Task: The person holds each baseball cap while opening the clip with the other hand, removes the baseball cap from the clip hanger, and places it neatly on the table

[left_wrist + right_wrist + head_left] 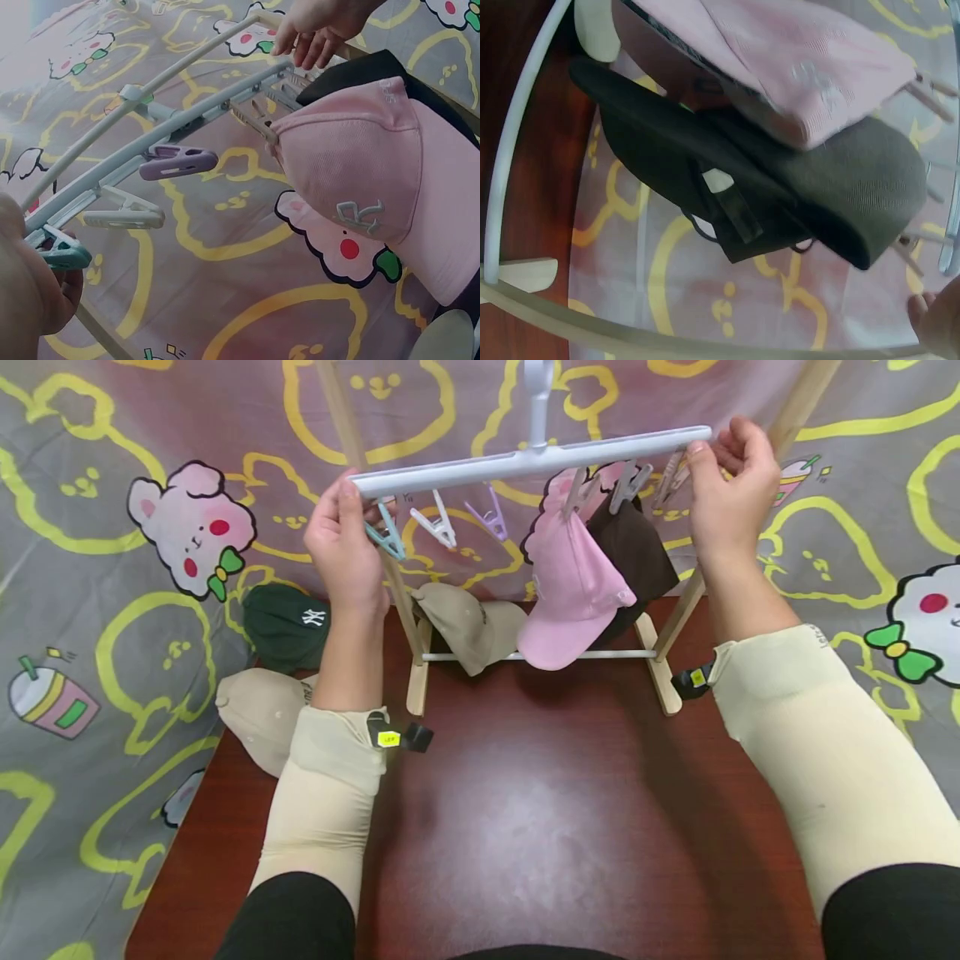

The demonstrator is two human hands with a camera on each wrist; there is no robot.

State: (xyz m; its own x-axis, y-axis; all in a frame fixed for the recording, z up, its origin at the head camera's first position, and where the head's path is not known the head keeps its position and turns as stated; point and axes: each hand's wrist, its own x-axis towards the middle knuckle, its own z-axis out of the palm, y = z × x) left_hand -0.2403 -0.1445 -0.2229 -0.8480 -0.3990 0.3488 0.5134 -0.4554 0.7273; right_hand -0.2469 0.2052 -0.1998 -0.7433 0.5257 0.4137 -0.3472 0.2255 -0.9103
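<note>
Watching on the head feed. Left hand [348, 543] pinches the left end of a white hanger [450, 471], thumb in front, fingers bent behind. Right hand [735, 497] is at the other end, thumb against the bar, fingers loosely bent; whether it grips or only touches, I cannot tell. Hanger is tilted, right end higher in my view, above the far edge of the desk [525, 827]. Near the left hand hang a teal clip [69, 256], a white clip [441, 527] and a purple clip [178, 162]. Toward the right, a pink cap [573, 589] hangs clipped, partly covering a dark cap [645, 560], also clipped. Below, a wooden stand [417, 687] has its feet near the desk's far edge; a tan cap [468, 622] overlaps its lower rail [615, 654]. Near the desk's far left corner I log a dark green cap [281, 627], with a beige cap [262, 714] just nearer along the left edge.
</note>
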